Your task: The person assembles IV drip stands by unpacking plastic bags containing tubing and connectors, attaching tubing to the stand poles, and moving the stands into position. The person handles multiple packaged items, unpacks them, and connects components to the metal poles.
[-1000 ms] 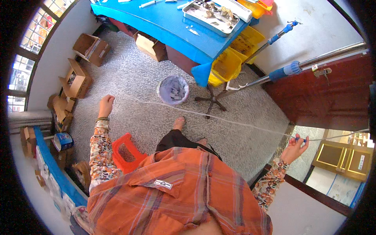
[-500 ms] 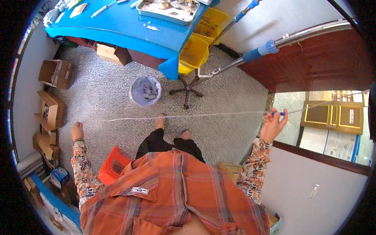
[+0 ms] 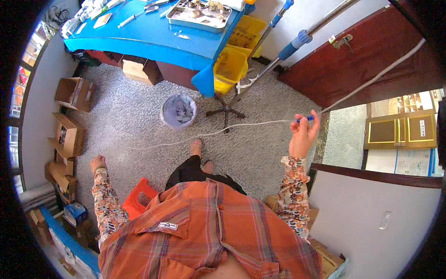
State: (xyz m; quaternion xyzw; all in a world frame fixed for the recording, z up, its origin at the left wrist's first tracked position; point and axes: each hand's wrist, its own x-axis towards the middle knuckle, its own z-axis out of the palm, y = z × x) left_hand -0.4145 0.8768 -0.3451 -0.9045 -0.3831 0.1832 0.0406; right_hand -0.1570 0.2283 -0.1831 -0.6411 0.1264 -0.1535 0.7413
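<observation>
A thin white cord (image 3: 223, 130) stretches in a loose wave across the floor view between my two hands. My right hand (image 3: 304, 137), raised at the right, pinches a small blue piece (image 3: 305, 119) on this cord. Beyond it the cord climbs to the upper right and out of view. My left hand (image 3: 98, 162) is a closed fist at the left, palm side hidden. Close to that fist the cord grows faint, but its line leads into the fingers.
A blue-covered table (image 3: 139, 35) with a metal tray (image 3: 200, 22) and syringe stands ahead. Yellow bins (image 3: 230, 67), a wheeled metal pole (image 3: 267, 70) and a lined waste bucket (image 3: 179, 110) are nearby. Cardboard boxes (image 3: 69, 135) line the left; an orange stool (image 3: 138, 197) is beside me.
My right hand has moved left and a little farther away with the blue piece. The cord, nearly straight before, now sags in a wave. My left hand has come slightly nearer and rightward.
</observation>
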